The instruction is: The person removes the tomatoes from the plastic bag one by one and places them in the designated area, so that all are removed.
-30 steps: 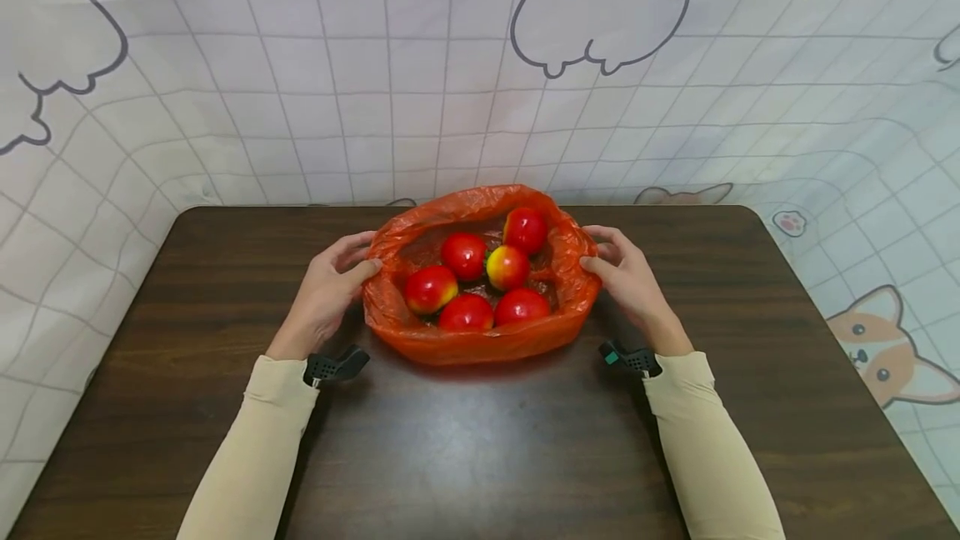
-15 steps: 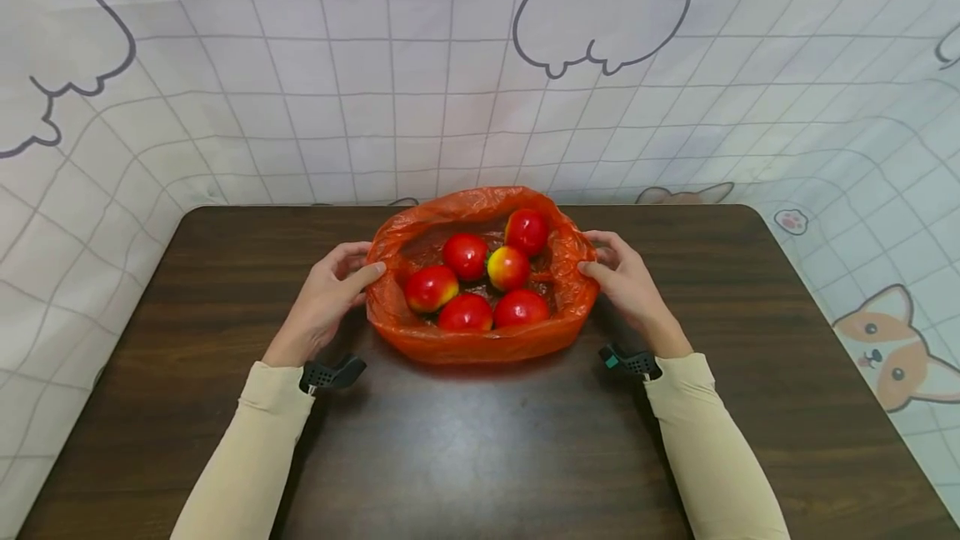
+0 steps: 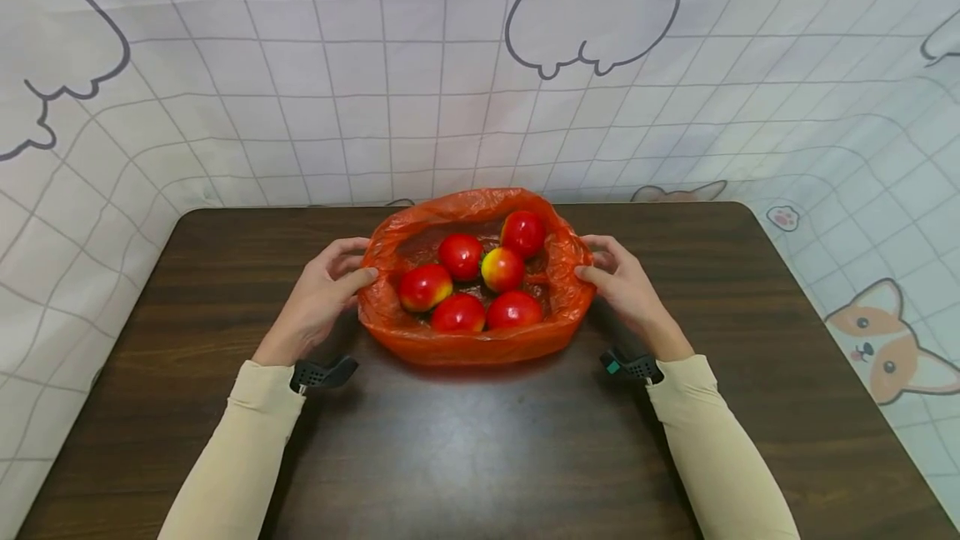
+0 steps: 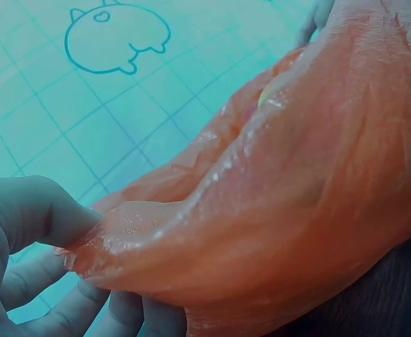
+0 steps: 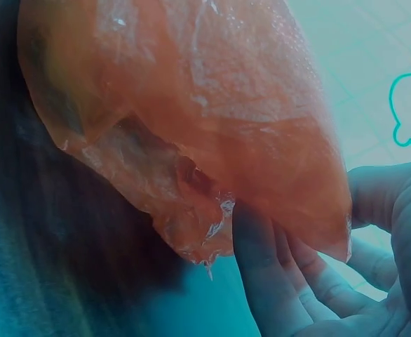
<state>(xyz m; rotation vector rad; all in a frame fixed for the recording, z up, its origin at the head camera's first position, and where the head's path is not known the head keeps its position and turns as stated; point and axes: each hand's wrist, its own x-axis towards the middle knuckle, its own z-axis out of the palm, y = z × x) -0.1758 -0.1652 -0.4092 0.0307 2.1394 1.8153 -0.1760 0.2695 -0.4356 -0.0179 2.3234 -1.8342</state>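
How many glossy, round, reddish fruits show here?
6, in the orange plastic bag: back right fruit, back centre fruit, middle fruit, left fruit, front left fruit, front right fruit. More may be hidden.

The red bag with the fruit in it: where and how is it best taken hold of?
Probably by the rim at its two ends, one hand from each side, thumb over the edge, fingers outside. The bag looks thin and floppy, and its mouth gapes around the fruit, so two opposite grips should support it evenly. The left hand and right hand hold it there.
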